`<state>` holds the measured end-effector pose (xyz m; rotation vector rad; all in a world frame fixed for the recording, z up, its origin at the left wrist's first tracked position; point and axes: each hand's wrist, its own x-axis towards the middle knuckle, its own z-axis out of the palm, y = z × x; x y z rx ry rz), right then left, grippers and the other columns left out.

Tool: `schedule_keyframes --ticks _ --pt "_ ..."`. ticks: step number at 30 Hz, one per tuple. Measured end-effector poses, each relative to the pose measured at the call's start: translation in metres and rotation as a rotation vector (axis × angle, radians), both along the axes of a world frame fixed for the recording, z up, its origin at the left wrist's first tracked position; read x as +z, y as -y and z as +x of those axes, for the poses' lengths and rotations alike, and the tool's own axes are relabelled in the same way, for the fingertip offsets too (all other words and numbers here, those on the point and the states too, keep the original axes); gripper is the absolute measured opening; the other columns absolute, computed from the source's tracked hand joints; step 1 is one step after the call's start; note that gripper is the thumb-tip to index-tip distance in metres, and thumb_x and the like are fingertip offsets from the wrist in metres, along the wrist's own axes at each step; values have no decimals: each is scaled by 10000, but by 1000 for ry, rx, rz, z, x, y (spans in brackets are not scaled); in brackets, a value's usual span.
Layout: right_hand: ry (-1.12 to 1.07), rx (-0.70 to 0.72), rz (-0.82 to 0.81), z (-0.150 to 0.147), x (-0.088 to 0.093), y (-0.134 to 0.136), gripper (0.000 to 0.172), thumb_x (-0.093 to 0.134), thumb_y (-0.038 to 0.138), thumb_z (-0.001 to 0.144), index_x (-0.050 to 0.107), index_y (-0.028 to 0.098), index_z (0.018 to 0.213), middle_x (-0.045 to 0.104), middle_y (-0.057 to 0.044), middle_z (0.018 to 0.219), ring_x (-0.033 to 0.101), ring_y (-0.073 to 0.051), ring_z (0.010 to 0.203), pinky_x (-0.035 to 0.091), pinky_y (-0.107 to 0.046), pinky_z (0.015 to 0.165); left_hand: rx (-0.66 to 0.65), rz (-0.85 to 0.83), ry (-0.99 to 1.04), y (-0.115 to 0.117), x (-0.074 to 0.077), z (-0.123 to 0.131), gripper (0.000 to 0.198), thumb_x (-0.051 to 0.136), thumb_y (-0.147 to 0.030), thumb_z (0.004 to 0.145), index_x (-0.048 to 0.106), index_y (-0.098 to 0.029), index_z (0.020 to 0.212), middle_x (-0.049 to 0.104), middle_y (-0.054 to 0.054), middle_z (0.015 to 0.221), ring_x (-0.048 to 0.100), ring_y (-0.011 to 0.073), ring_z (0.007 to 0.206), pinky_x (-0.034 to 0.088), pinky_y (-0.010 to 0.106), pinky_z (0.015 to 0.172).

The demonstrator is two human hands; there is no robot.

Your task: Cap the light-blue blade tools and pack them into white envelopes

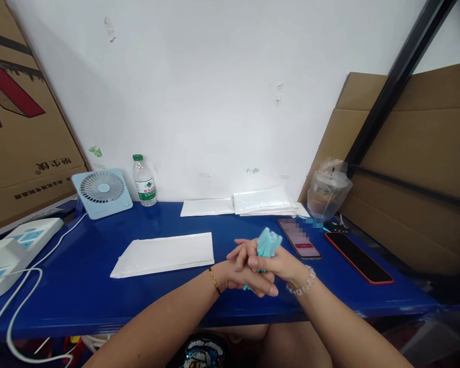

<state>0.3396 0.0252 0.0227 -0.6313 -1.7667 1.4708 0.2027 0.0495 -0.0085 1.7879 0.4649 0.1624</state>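
Observation:
My left hand [245, 276] and my right hand [274, 260] meet over the front middle of the blue table. A bundle of light-blue sticks or strips [268, 243] stands up from my right hand, whose fingers are wrapped round it. The bundle's lower tip shows beneath the hands. My left hand crosses against my right, its fingers partly bent around the same bundle; how far it grips is partly hidden. To the left of the hands lies a flat white envelope [164, 254].
White packets [264, 200] lie along the wall. At right are a lit phone [299, 239], a red-edged phone [358, 257] and a bagged drink cup [327, 189]. At left stand a fan [102, 191], a bottle [144, 184] and a power strip [26, 240]. Cardboard flanks both sides.

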Motion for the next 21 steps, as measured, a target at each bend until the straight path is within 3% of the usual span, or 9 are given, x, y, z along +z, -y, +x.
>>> schedule_keyframes --ticks 2,5,7,8,11,14,16,18,21 --pt "-157 -185 3 6 -1 4 269 579 435 823 565 200 691 593 17 588 627 -163 703 449 -414 889 44 260 15 0 11 -21 419 665 -507 642 626 -193 918 626 41 907 596 205 843 481 326 749" --pt "-379 -465 -47 22 -10 3 180 543 403 859 538 229 813 348 101 432 382 -85 387 461 -290 569 312 759 -253 -16 19 -75 1071 788 -562 386 409 -226 1330 368 145 1402 297 376 1291 232 523 1043" --pt "-335 -562 -98 31 -20 0 185 606 379 819 549 224 901 291 113 446 256 -65 371 355 -229 446 471 828 -539 -32 16 -114 1271 803 -556 317 255 -236 1419 233 180 1472 122 422 1349 98 609 1042" --pt "-281 -578 -131 34 -26 -1 220 635 378 793 557 210 910 281 112 452 230 -61 377 302 -214 416 510 801 -649 -39 14 -130 1292 802 -551 317 228 -227 1429 244 198 1464 127 432 1345 100 621 1031" --pt "-213 -573 -195 35 -37 -2 255 661 387 762 565 186 885 239 112 460 174 -52 389 175 -196 384 498 715 -743 -52 8 -155 1122 786 -530 357 386 -195 1350 462 193 1317 361 405 1241 302 502 980" --pt "-243 -560 -163 29 -35 0 226 634 379 783 561 195 893 215 110 469 162 -54 401 155 -194 388 524 693 -612 -55 11 -150 661 744 -446 463 602 -192 1056 632 101 1027 574 312 967 427 347 805" --pt "-213 -562 -126 25 -28 3 223 624 385 786 566 197 892 220 106 481 163 -54 405 160 -196 387 674 659 -443 -57 21 -139 459 707 -417 532 622 -183 918 654 64 898 606 264 833 435 311 742" --pt "-122 -585 -56 20 -20 7 229 612 398 791 577 196 895 255 92 501 196 -57 413 180 -202 391 904 561 -163 -61 35 -128 425 701 -423 575 611 -171 904 659 53 856 611 239 790 444 301 730" --pt "95 -619 149 11 -8 18 256 626 397 777 594 212 952 368 56 562 316 -78 461 264 -217 430 1192 158 414 -70 59 -111 418 698 -390 630 582 -161 960 659 49 846 619 197 745 479 289 701"
